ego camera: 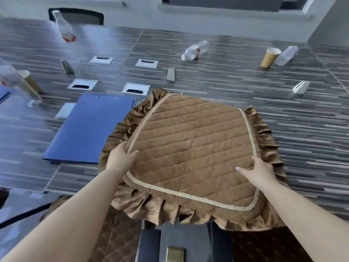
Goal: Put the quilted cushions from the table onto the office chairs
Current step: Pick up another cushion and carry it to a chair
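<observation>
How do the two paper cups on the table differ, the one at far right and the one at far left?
The right paper cup is sharp in view, and a fallen clear bottle lies against it. The left paper cup is blurred and sits behind another clear bottle near the picture's edge. Both are tan with pale insides and lean in this wide-angle view.

Brown quilted cushion (190,148), gold braid trim, ruffled satin edge, overhanging the table's near edge

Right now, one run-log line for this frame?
stage: lifting cushion | left hand: gripping brown quilted cushion left edge | right hand: gripping right edge | cushion: over table edge
</observation>
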`<state>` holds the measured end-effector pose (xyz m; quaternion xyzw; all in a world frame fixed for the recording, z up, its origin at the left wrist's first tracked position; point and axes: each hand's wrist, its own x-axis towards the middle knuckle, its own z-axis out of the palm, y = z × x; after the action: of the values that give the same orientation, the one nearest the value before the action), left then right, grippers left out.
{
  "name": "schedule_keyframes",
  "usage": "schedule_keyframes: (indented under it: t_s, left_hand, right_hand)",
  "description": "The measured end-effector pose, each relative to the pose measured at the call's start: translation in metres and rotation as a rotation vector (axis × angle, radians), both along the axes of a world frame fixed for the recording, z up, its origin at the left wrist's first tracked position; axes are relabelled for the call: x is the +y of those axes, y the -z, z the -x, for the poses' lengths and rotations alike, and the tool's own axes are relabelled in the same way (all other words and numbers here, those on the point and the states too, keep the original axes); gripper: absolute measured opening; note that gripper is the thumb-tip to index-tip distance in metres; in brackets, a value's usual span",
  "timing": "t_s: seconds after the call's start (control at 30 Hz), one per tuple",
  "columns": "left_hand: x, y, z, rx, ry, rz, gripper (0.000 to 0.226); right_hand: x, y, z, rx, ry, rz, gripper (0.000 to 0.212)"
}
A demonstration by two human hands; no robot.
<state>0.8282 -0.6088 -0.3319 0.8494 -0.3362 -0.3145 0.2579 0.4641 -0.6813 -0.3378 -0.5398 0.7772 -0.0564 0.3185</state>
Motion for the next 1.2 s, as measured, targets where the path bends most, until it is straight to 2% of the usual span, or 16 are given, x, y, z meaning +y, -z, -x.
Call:
schedule_keyframes:
  t_s: [0.1, 0.23, 0.37, 0.43, 0.53, 0.63, 0.9, 1.2]
  left_hand:
    - [-0.011, 0.017, -0.006, -0.029, 0.018, -0.045, 0.074]
    - [-0.027, 0.027, -0.015, -0.108, -0.006, -0.152, 0.083]
    - [-0.031, 0.021, -0.014, -0.04, -0.116, -0.125, 0.065]
    - [-0.02, 0.017, -0.008, -0.027, -0.149, -0.064, 0.067]
    - [0.002, 0.009, 0.008, 0.01, -0.148, 0.004, 0.072]
    - [0.031, 0.0, 0.031, 0.059, -0.141, 0.051, 0.069]
    - [0.106, -0.028, 0.107, 0.082, -0.077, 0.055, 0.063]
    - [0.184, -0.064, 0.248, 0.103, 0.03, 0.152, 0.055]
  right_hand:
    - [-0.007, 0.013, -0.002, -0.039, 0.08, 0.005, 0.083]
    - [-0.016, 0.028, -0.006, -0.081, 0.243, 0.04, 0.096]
    - [-0.016, 0.027, -0.003, -0.041, 0.439, 0.042, 0.081]
    - [-0.007, 0.024, 0.006, -0.094, 0.483, 0.076, 0.07]
    - [0.016, 0.016, 0.025, -0.183, 0.497, 0.131, 0.054]
    - [0.046, -0.001, 0.046, -0.224, 0.501, 0.162, 0.048]
    - [0.123, -0.05, 0.125, -0.307, 0.473, 0.284, 0.026]
    - [0.235, -0.064, 0.277, -0.332, 0.552, 0.322, 0.045]
